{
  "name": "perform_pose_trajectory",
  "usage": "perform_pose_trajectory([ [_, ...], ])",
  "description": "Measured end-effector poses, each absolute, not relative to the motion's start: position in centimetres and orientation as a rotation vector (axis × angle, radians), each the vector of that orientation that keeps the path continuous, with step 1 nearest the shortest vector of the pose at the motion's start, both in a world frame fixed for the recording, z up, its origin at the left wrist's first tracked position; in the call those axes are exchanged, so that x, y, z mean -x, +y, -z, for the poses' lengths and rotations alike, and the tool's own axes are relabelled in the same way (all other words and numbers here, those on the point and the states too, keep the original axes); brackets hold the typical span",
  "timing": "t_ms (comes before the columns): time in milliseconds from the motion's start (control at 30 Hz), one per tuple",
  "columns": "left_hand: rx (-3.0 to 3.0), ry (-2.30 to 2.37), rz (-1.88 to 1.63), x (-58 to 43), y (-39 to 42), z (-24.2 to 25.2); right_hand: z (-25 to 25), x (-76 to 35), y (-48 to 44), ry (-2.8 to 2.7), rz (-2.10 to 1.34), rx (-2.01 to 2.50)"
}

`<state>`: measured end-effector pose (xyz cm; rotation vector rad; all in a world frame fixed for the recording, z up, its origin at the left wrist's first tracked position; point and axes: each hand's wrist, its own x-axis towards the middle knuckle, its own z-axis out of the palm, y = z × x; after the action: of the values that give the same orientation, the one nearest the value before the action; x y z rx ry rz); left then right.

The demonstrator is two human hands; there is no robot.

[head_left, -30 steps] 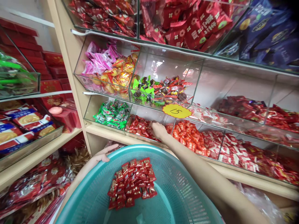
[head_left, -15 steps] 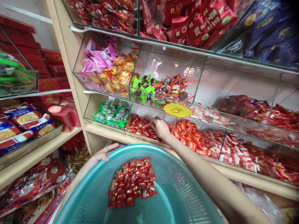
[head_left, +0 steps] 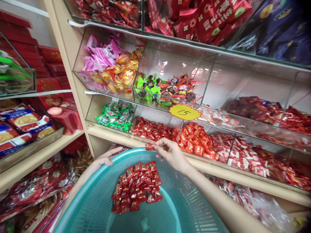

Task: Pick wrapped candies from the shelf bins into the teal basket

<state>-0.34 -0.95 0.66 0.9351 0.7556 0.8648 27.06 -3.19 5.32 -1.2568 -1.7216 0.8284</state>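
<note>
A red wrapped candy (head_left: pixel 150 147) is pinched between the thumb and fingers of my right hand (head_left: pixel 170 153), just above the far rim of a teal plastic basket (head_left: pixel 92 184). My left hand (head_left: pixel 107 157) holds the basket at its far left rim, thumb near the edge and fingers reaching outward; part of the grip is hidden. Inside the basket lies a pile of red wrapped candies (head_left: pixel 137 186). Beyond my right hand, similar red candies (head_left: pixel 153 128) fill a clear bin on the low shelf.
Green-wrapped candies (head_left: pixel 115 115) and orange-red candies (head_left: pixel 194 137) sit in neighbouring bins. A yellow tag marked 15 (head_left: pixel 185 112) hangs at the bin edge above. The wooden shelf edge (head_left: pixel 114 135) runs just behind the basket; a wooden upright (head_left: pixel 65 64) stands left.
My right hand has come out of the red candy bin, back toward the basket, with a red candy in its fingers. My left hand stays at the rim.
</note>
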Motion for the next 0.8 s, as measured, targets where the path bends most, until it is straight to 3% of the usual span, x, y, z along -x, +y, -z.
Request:
perform_pose_trajectory([
  [133,-0.933,0.763,-0.843,0.4,-0.9,-0.7,-5.2,-26.6,-4.6,-2.035,-0.355,1.120],
  [400,-0.937,0.732,-0.827,0.4,-0.7,-0.7,-5.5,-27.0,-6.2,-2.303,0.258,0.728],
  [800,-0.938,0.683,-0.784,1.0,0.5,1.0,-5.3,-27.0,-6.3,-2.402,0.355,0.742],
])
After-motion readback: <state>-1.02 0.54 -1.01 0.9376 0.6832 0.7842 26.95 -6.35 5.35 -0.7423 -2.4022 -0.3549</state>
